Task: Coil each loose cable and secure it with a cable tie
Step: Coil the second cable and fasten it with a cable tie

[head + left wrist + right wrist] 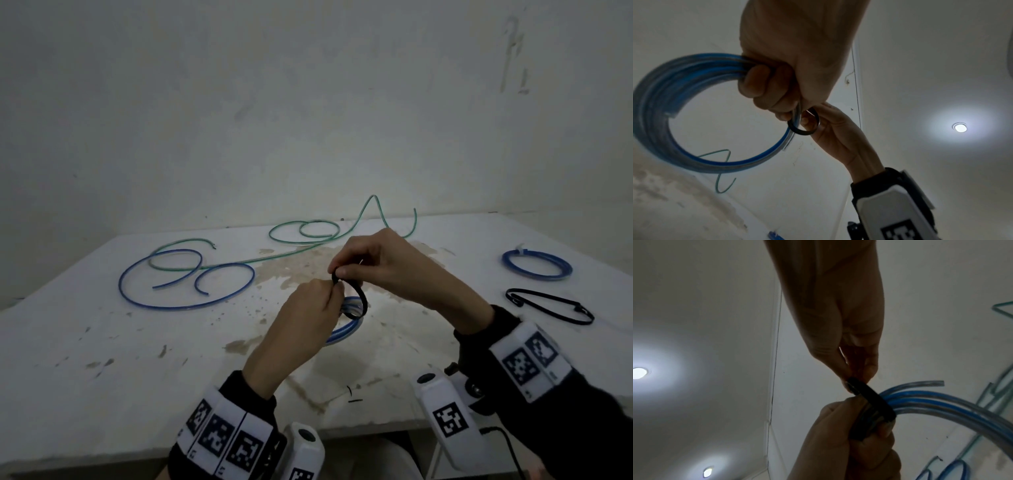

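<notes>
A stained white table [102,359] stands against a bare wall [239,102], strewn with cables. At far left, a loose blue cable [186,306] sprawls in open loops, crossed by a loose green cable [260,257] that runs toward the far centre and rears up by the wall. At far right lies a tied blue coil [537,265], already bound, and just nearer than it a spare black cable tie [551,306] lies flat.

Above the table's middle, the left hand [301,320] clenches a blue coil [684,113], its fingers [756,84] curled round the gathered strands; most of the ring hangs to the left of the fist in the left wrist view. The right hand [383,263] pinches a black cable tie [359,298] between thumb and fingertips [869,369], right beside the left hand's knuckles. The tie loops loosely round the coil's strands just past the left grip, on the right side of the fist, where the two hands nearly touch. In the right wrist view one cut end of the coil pokes free beyond the black band.
</notes>
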